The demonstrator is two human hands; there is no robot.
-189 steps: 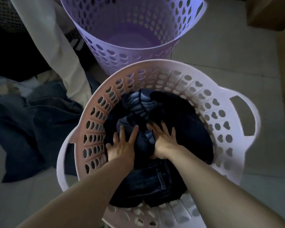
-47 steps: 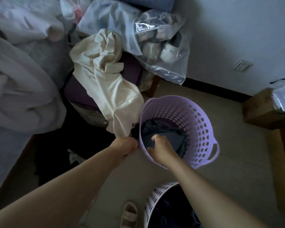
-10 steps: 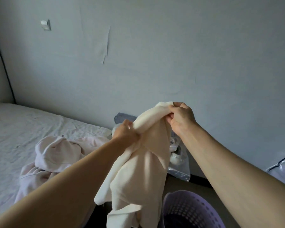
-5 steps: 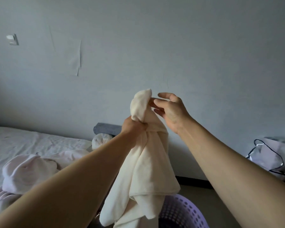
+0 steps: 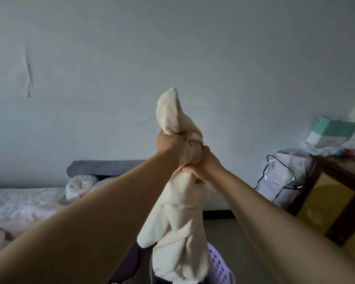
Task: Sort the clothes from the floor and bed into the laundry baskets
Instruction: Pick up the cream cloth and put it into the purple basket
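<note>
Fingers of left hand (image 5: 169, 147) & right hand (image 5: 201, 168) clamp cream garment (image 5: 180, 222) bunched; feed hem first into purple basket (image 5: 219, 265), w/o snagging rim.

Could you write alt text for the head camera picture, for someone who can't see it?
Two bare hands, left hand above right hand, grip a bunched cream garment held up before a pale wall; its lower end hangs over a lilac laundry basket. A bed lies at left.

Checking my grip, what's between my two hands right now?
In the head view, only a bunched twist of the cream garment: the left hand grips it just above the right hand.
</note>
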